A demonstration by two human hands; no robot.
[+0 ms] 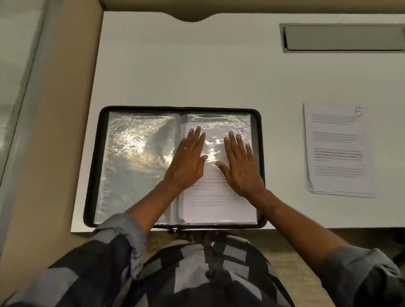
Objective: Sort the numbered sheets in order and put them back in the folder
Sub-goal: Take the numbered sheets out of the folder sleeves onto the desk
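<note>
A black zip folder (pixel 92 168) lies open on the white desk near its front edge, with shiny clear sleeves on both halves. In the right half a printed sheet (pixel 216 208) sits inside a sleeve, with a blue handwritten number at its top right corner. My left hand (pixel 188 162) and my right hand (pixel 238 166) lie flat on that sheet side by side, fingers straight and pointing away from me. A small stack of printed sheets (pixel 339 150) rests on the desk to the right of the folder, its top sheet marked 5.
The white desk (pixel 179 65) ends at a beige partition on the left and at the back. A grey cable hatch (pixel 346 39) is set into the desk at the back right. A glass panel stands at the far left.
</note>
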